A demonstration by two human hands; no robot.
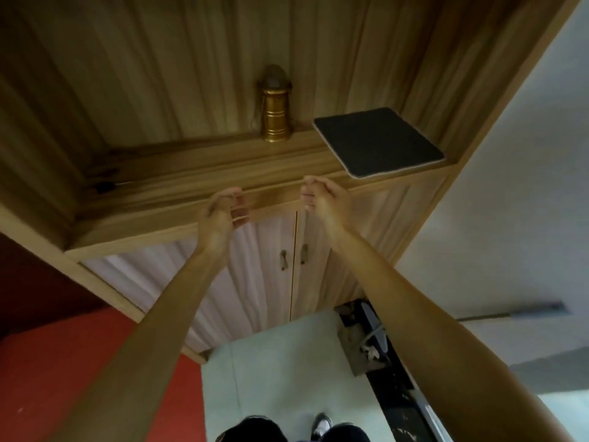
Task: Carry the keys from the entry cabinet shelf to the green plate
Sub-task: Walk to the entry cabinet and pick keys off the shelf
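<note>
The wooden entry cabinet shelf runs across the middle of the view. Near its left corner lies a small dark object with a thin metal piece, which looks like the keys; it is too blurred to be sure. My left hand is held out in front of the shelf's front edge with its fingers curled and nothing in it, well to the right of the keys. My right hand is beside it at the same edge, curled into a loose fist and also holding nothing. No green plate is in view.
A brass-coloured lantern stands at the back of the shelf. A black mat lies at the shelf's right end and overhangs the edge. Below are two cabinet doors with handles, a red wall on the left and a pale floor.
</note>
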